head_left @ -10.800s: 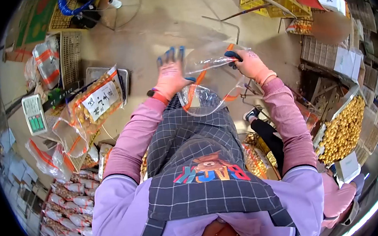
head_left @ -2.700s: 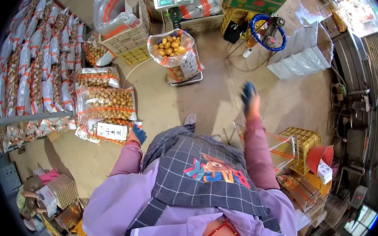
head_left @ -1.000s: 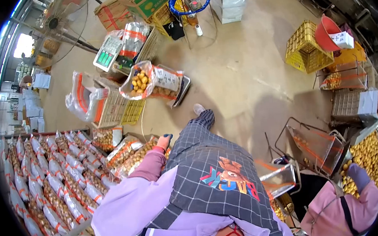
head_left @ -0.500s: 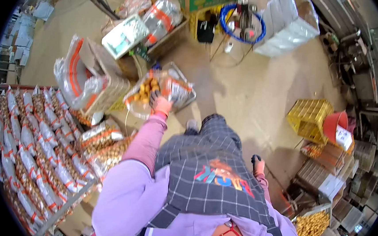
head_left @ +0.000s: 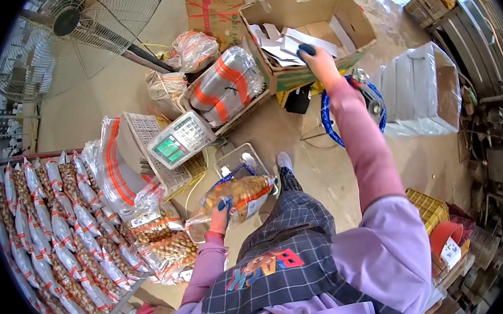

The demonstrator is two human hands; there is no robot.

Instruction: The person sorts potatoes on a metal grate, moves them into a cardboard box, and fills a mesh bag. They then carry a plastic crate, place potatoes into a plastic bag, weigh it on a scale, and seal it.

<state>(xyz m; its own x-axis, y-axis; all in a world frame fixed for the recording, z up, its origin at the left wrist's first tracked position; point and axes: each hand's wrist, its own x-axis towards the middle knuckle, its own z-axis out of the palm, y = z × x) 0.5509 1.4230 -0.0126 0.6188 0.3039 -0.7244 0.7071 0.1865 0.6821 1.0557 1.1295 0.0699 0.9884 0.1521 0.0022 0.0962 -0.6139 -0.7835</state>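
Observation:
My left hand (head_left: 221, 216), with dark blue fingertips, is closed on the neck of a clear plastic bag (head_left: 244, 194) filled with brown round items. The bag hangs tilted beside a metal tray (head_left: 241, 158). My right hand (head_left: 318, 63) reaches over the near edge of an open cardboard box (head_left: 259, 23) and touches the white paper slips (head_left: 290, 43) inside. Its fingers point into the box, and whether they grip a slip is hidden. A digital scale (head_left: 182, 140) stands left of the tray.
Filled bags (head_left: 67, 213) lie in rows on a rack at the left. A large fan (head_left: 66, 21) stands at the upper left. A blue hose coil (head_left: 325, 118) is below the box, beside a plastic-wrapped carton (head_left: 415, 91). A yellow crate (head_left: 427, 211) sits at the right.
My right hand has risen from my side to the cardboard box. The filled bag has been lifted from the tray by my left hand. The view has shifted, showing more of the box and fan.

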